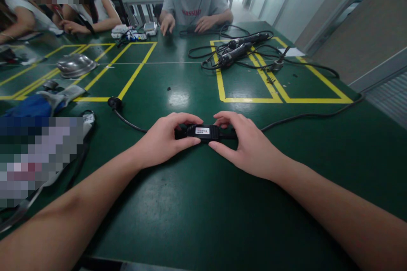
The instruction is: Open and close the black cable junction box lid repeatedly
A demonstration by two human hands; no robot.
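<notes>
A small black inline box [202, 132] with a white printed label sits on a black power cord, low over the green table. My left hand [170, 137] curves round the box's left end, thumb in front and fingers behind. Round its right end, my right hand [243, 142] is curled the same way, its thumb near the front edge. Leftward the cord runs to a round black plug [115, 103] lying on the table. To the right, the cord [305, 116] trails off towards the table's far right edge. The fingers hide parts of the cord beside the box.
Coiled black cables with thick dark handles [235, 53] lie at the far right, inside yellow tape marks. At left are a shiny metal bowl-like part [76, 65], a blue cloth item [28, 110] and a blurred-out package [41, 156]. A person [197, 4] sits opposite, others at left.
</notes>
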